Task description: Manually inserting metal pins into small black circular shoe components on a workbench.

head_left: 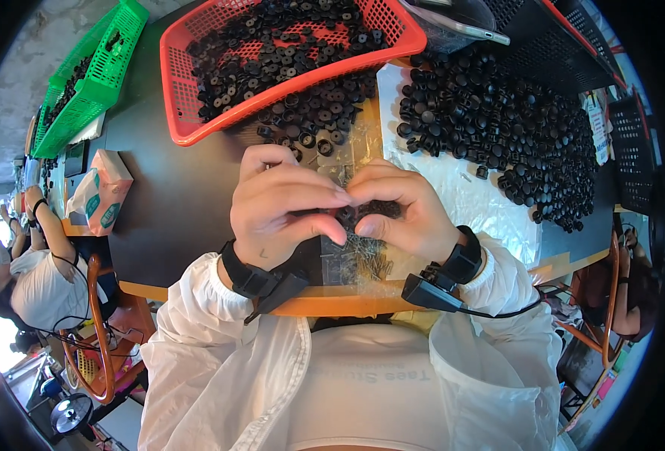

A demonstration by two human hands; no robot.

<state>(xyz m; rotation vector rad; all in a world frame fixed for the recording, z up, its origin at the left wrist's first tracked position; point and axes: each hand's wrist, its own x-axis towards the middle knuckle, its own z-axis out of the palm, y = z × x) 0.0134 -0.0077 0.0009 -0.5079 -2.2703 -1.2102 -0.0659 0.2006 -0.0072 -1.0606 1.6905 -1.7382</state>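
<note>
Bright daylight, glare lower left, heavy fisheye bending, dark vignette at rim

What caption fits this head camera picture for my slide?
Both hands, left hand and right hand, pinch a small black part together below a red basket of black parts.

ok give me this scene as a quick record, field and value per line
left hand: left hand pinches a small black part with the fingertips
right hand: right hand meets it on the same part
under the hands: clear bag of small metal screws
above: red basket of black round parts, tilted
right: loose pile of black caps on plastic sheet
left: green basket, tissue pack
surface: dark table
</note>
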